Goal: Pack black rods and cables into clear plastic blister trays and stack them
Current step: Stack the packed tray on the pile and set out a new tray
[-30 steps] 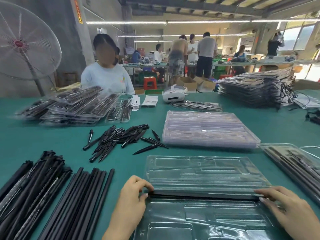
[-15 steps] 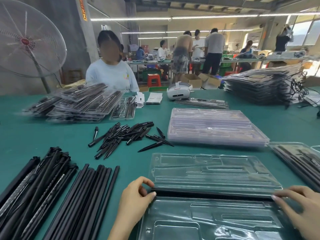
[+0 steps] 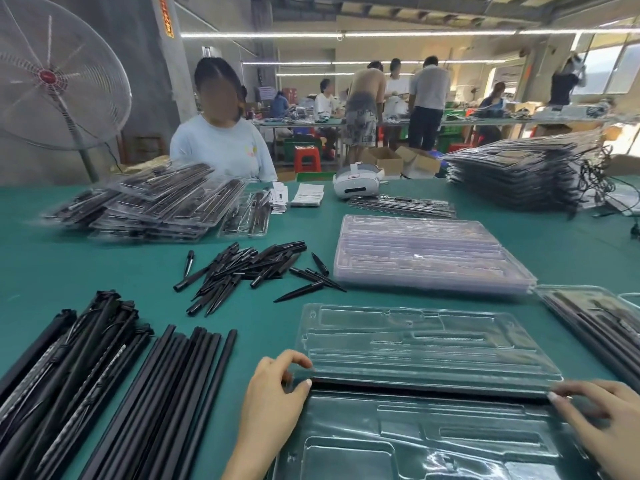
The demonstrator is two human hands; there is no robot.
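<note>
A worker seats a long black rod [image 3: 429,385] in an open clear blister tray [image 3: 426,344] on a green packing table [image 3: 62,265].

Loose rods [image 3: 166,393] lie within reach to the left, apparently as supply; left hand [image 3: 273,396] pinches one rod end, right hand's [image 3: 599,414] fingertips [image 3: 557,398] press the other, likely guiding it into the hinge-side channel.
</note>
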